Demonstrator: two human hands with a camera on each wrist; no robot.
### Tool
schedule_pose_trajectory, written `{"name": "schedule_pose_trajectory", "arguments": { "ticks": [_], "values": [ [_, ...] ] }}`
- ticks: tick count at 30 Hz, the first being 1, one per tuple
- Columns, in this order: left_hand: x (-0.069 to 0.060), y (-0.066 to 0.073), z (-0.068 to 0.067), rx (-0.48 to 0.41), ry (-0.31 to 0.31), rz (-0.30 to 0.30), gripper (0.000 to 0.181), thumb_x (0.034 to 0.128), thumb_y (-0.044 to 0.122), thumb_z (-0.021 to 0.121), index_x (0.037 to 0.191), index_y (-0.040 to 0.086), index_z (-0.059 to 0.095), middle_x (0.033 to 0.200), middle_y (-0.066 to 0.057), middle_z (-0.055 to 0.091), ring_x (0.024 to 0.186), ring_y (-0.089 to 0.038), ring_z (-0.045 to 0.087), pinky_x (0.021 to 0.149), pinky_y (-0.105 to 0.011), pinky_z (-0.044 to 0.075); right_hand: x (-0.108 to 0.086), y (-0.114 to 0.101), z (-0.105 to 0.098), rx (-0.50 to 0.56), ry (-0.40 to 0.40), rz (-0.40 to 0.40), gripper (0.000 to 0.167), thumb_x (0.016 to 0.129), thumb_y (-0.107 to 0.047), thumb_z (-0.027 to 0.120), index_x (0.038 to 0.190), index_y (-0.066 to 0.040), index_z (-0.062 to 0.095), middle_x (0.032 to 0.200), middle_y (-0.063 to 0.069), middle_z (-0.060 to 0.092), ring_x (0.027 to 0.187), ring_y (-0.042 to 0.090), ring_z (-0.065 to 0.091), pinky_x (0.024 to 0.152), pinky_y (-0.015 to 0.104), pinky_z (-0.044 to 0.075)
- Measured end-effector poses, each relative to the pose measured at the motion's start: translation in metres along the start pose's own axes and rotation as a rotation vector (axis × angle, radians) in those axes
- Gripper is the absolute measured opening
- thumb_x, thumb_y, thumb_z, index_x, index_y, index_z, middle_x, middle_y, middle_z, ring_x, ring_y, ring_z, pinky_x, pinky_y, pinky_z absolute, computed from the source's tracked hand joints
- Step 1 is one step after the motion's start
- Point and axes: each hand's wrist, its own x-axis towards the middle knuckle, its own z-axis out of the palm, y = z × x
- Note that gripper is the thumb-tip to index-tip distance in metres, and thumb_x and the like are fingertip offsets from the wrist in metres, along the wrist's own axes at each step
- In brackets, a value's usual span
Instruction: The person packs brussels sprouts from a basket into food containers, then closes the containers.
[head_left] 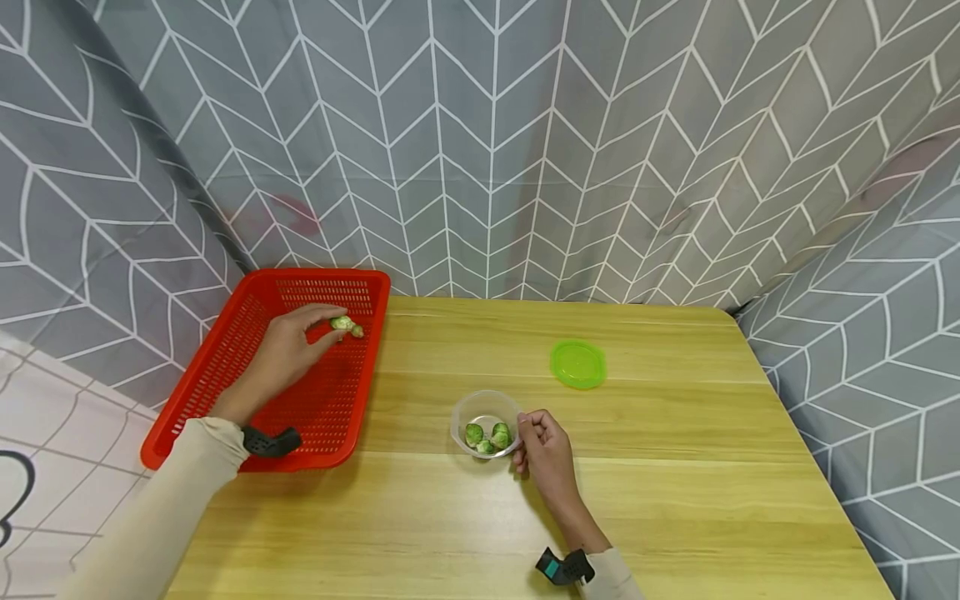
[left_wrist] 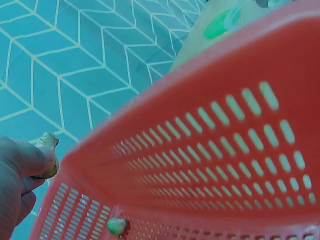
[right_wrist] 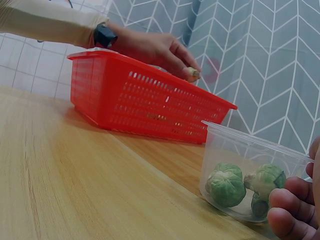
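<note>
My left hand [head_left: 288, 346] pinches a Brussels sprout [head_left: 342, 322] between thumb and fingers, above the red plastic basket [head_left: 362, 400]. Another sprout [left_wrist: 116, 226] lies on the basket floor in the left wrist view. With its fingers at the rim, my right hand [head_left: 546, 454] holds the right side of a clear round plastic container [head_left: 467, 408]. Three green sprouts [right_wrist: 226, 185] rest at the bottom of that container, seen through its wall in the right wrist view. The right thumb is partly cut off in that view.
A green round lid [head_left: 578, 364] lies flat on the wooden table [head_left: 675, 450], behind and to the right of the container. The basket stands at the table's left side. Grey patterned curtains [head_left: 510, 150] hang behind and on both sides.
</note>
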Motion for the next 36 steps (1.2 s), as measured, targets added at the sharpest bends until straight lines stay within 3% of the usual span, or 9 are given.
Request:
{"name": "schedule_pose_trajectory", "arguments": {
  "ticks": [11,21,36],
  "values": [
    [0.003,0.025,0.007,-0.040,-0.042,-0.004,0.044,0.0850,0.007,0.081,0.128,0.009,0.070,0.128,-0.008,0.067,0.119,-0.027,0.062,0.098,-0.048,0.052,0.001,0.001,0.000,0.006,0.002,0.007,0.035,0.102,-0.025,0.061,0.098,0.009,0.057,0.069,0.022,0.060,0.046,0.017,0.055,0.040,0.028,0.049],
    [0.000,0.048,0.027,-0.087,-0.069,0.104,0.042,0.0847,0.006,0.081,0.125,0.007,0.070,0.125,-0.008,0.069,0.117,-0.025,0.063,0.098,-0.046,0.052,0.001,0.001,-0.001,0.009,-0.006,0.023,0.032,0.104,-0.022,0.059,0.103,0.011,0.058,0.075,0.031,0.061,0.047,0.020,0.055,0.040,0.031,0.050],
    [-0.005,0.075,0.049,-0.155,-0.146,0.126,0.040,0.0878,0.015,0.080,0.127,0.012,0.070,0.128,-0.006,0.068,0.121,-0.025,0.062,0.101,-0.047,0.051,0.001,0.002,-0.001,0.003,-0.002,-0.012,0.034,0.102,-0.027,0.061,0.096,0.006,0.057,0.067,0.017,0.060,0.045,0.016,0.055,0.039,0.027,0.048]
  ]
}}
